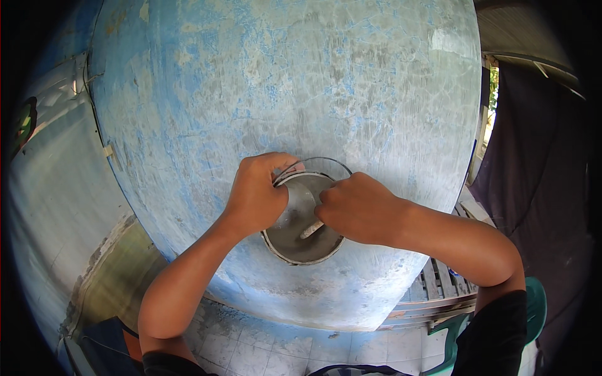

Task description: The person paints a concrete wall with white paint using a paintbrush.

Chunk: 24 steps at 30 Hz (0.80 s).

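1. In front of me rises a large rounded wall of worn pale-blue and grey plaster, scratched and patchy, filling most of the view.
2. Below it lies a floor of pale square tiles; to my left a flat light-blue wall meets a stained, darker strip at its foot.
3. To my right hangs a dark cloth, with a narrow slit of daylight beside it.
4. Against the rounded wall I hold a small round grey metal bucket smeared with grey cement, its thin wire handle arching above the rim.
5. My left hand is wrapped over the bucket's left rim, fingers curled tight around the edge near the wire.
6. My right hand is closed in a fist over the bucket's right side, clenched on a pale stick-like tool handle whose end shows inside the bucket; what kind of tool it is I cannot tell.
7. The bucket sits between both hands, touching the plaster just under the middle of the curved wall.
8. Lower right, stacked grey wooden slats lean by the wall, and a green plastic chair stands near my right elbow.
9. My own forearms cover part of the bucket's rim.
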### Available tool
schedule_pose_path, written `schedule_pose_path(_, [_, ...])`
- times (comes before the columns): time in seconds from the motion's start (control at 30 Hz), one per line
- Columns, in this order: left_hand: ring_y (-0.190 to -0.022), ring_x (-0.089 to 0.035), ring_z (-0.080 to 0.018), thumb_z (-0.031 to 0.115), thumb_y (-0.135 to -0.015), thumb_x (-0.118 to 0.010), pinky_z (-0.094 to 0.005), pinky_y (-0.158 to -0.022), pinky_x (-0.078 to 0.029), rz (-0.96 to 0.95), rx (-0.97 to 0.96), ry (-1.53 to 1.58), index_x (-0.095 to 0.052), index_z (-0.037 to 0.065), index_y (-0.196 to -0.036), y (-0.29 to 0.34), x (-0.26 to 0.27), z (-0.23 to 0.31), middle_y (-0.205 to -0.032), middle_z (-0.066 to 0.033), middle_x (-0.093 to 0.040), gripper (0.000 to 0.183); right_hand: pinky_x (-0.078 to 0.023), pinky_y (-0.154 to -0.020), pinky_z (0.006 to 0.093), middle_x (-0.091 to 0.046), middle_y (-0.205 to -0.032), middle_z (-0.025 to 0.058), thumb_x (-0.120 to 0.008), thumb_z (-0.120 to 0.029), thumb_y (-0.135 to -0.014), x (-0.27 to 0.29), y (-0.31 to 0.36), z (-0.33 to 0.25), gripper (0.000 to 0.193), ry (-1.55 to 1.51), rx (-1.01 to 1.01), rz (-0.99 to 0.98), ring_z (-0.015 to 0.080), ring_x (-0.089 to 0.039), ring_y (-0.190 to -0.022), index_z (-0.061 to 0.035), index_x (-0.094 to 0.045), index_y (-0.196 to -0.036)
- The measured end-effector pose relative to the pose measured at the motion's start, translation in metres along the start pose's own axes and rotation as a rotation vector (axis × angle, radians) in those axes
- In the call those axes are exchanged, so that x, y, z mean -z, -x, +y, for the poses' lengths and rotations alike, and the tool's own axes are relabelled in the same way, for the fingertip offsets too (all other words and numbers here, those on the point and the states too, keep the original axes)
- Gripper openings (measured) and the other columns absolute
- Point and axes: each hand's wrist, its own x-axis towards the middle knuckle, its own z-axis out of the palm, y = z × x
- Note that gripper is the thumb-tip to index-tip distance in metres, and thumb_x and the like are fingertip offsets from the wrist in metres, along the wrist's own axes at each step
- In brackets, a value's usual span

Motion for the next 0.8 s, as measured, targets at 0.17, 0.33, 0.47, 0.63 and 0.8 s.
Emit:
schedule_pose_path(0.17, [-0.078,-0.065,-0.0100,-0.020,-0.075,-0.052,-0.0268,-0.065,-0.052,0.016,0.051,0.000,-0.073,-0.002,-0.105,-0.005,0.002,-0.006,-0.097,-0.0077,-0.073,0.041,-0.056,-0.061,0.0409,-0.073,-0.076,0.0126,-0.071,-0.010,-0.083,0.008,0.017,0.017,0.006,-0.039,-0.070,0.148,0.0310,-0.073,-0.072,-0.0078,-0.075,-0.080])
schedule_pose_path(0.33, [-0.079,-0.065,-0.0095,-0.019,-0.075,-0.054,-0.0260,-0.067,-0.052,-0.021,0.127,0.016,-0.074,-0.002,-0.101,-0.012,0.004,-0.013,-0.094,-0.0064,-0.071,0.037,-0.053,-0.064,0.0421,-0.070,-0.073,0.0176,-0.070,-0.011,-0.090,0.017,0.046,0.038,0.010,-0.467,-0.250,0.206,0.0348,-0.070,-0.069,-0.0028,-0.075,-0.089])
schedule_pose_path(0.47, [-0.080,-0.066,-0.0106,-0.018,-0.076,-0.054,-0.0266,-0.068,-0.054,-0.019,0.147,0.050,-0.074,-0.002,-0.100,-0.020,-0.003,-0.018,-0.090,-0.0062,-0.071,0.035,-0.050,-0.062,0.0403,-0.067,-0.070,0.0176,-0.072,-0.011,-0.091,0.023,0.061,0.039,0.011,-0.689,-0.425,0.155,0.0304,-0.067,-0.064,-0.0002,-0.075,-0.091])
schedule_pose_path(0.63, [-0.082,-0.067,-0.0130,-0.017,-0.077,-0.054,-0.0292,-0.072,-0.055,-0.038,0.064,0.018,-0.074,-0.002,-0.100,-0.031,-0.018,-0.016,-0.090,-0.0082,-0.073,0.035,-0.044,-0.059,0.0326,-0.061,-0.064,0.0098,-0.073,-0.013,-0.093,0.015,0.080,0.042,0.016,-0.863,-0.578,0.169,0.0151,-0.052,-0.057,0.0022,-0.075,-0.092])
schedule_pose_path(0.8, [-0.084,-0.068,-0.0147,-0.016,-0.074,-0.054,-0.0303,-0.075,-0.055,-0.056,0.062,0.041,-0.074,-0.002,-0.101,-0.037,-0.027,-0.008,-0.093,-0.0095,-0.074,0.037,-0.044,-0.060,0.0303,-0.062,-0.068,0.0051,-0.073,-0.015,-0.094,0.020,0.101,0.045,0.017,-0.929,-0.652,0.206,0.0115,-0.051,-0.061,0.0015,-0.075,-0.098])
